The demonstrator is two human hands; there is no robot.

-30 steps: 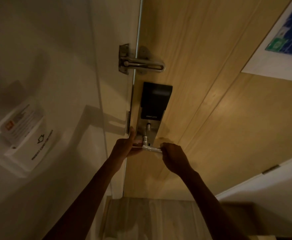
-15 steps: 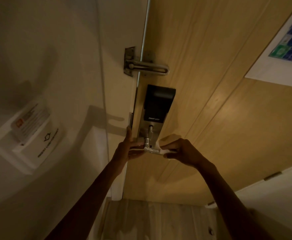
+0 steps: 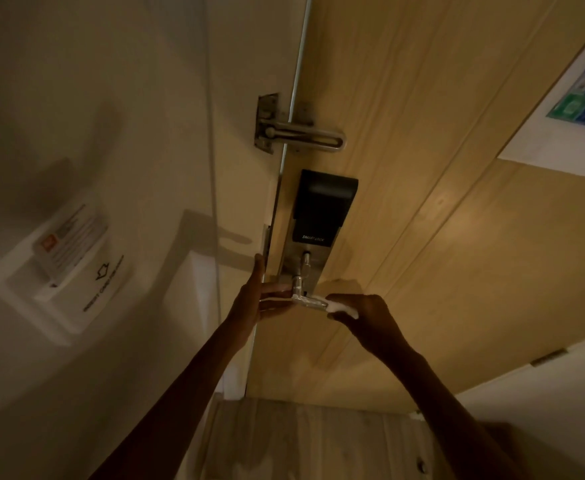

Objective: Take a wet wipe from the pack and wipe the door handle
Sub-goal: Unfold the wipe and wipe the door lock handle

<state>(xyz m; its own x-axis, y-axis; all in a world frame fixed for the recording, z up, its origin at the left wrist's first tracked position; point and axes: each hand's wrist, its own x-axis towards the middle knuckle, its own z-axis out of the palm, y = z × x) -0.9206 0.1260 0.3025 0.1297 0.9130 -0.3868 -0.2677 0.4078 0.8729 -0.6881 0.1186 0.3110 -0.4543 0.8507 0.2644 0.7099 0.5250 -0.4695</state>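
A metal lever door handle (image 3: pixel 307 300) sticks out below a black smart lock (image 3: pixel 322 209) on a wooden door (image 3: pixel 422 237). My right hand (image 3: pixel 364 317) pinches a white wet wipe (image 3: pixel 343 308) against the handle's free right end. My left hand (image 3: pixel 260 299) rests at the door's edge by the handle's base, fingers spread, with a pale bit of wipe showing by its fingertips. The wipe pack is out of sight.
A metal swing-bar door guard (image 3: pixel 298 135) sits above the lock. A white key-card holder (image 3: pixel 66 265) is fixed to the left wall. An evacuation sign (image 3: pixel 582 102) hangs on the door at upper right. Wood floor (image 3: pixel 301 441) lies below.
My right hand has slid the wipe rightward along the lever to its end, uncovering the bar. My left hand has opened its fingers near the base. The camera has shifted slightly.
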